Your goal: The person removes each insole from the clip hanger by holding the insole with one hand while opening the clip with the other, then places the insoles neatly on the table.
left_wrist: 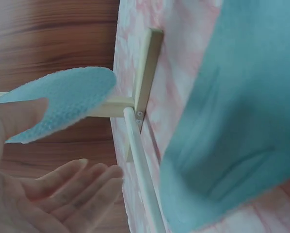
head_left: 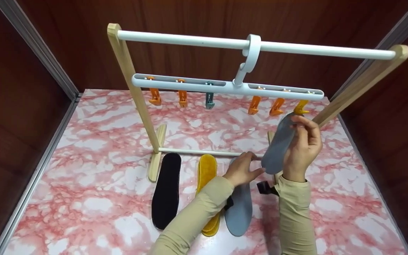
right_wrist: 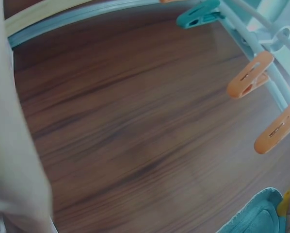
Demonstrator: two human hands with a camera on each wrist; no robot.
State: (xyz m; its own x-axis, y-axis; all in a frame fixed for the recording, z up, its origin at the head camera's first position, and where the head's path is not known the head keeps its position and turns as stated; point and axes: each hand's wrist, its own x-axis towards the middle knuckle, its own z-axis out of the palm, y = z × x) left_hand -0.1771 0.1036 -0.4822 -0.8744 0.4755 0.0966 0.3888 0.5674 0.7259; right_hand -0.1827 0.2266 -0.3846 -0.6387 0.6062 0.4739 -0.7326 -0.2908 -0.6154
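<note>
My right hand (head_left: 303, 141) pinches the upper end of a grey insole (head_left: 278, 148) just below a yellow clip (head_left: 300, 106). In the right wrist view the insole (right_wrist: 261, 216) meets the yellow clip (right_wrist: 283, 203) beside my fingertips; whether the clip grips it I cannot tell. My left hand (head_left: 241, 169) is by the insole's lower end, above another grey insole (head_left: 238, 212) lying on the table. In the left wrist view the left hand's fingers (left_wrist: 82, 189) are extended and apart, and its thumb overlaps the raised insole (left_wrist: 82, 92).
A white clip hanger (head_left: 190, 84) hangs from the rack's white rail (head_left: 190, 39). Orange clips (head_left: 182, 98) and a dark green clip (head_left: 209, 101) dangle from it. A black insole (head_left: 166, 191) and yellow insoles (head_left: 207, 170) lie on the marbled table (head_left: 94, 205). Wooden posts (head_left: 360, 88) flank the hanger.
</note>
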